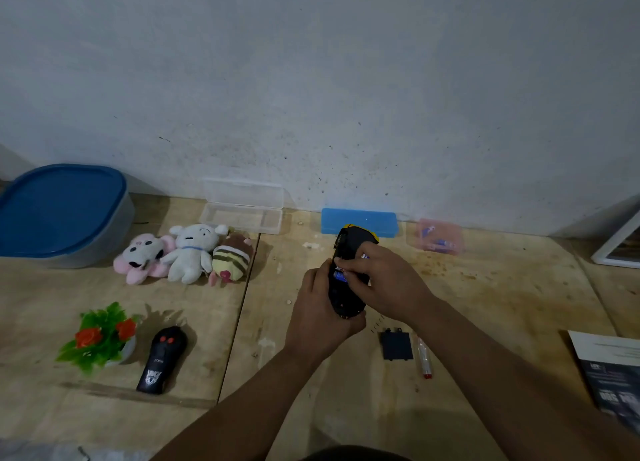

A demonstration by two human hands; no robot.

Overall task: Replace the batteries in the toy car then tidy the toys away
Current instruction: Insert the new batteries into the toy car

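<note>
Left hand (pixel 320 308) cradles my black toy car (pixel 346 273) belly-up so the battery bay faces me, while right hand (pixel 381 280) pinches a blue battery (pixel 340 274) into it.

One head-worn wide-angle view looks forward and down at the floor (pixel 485 287), near, facing a wall (pixel 311 79).
</note>
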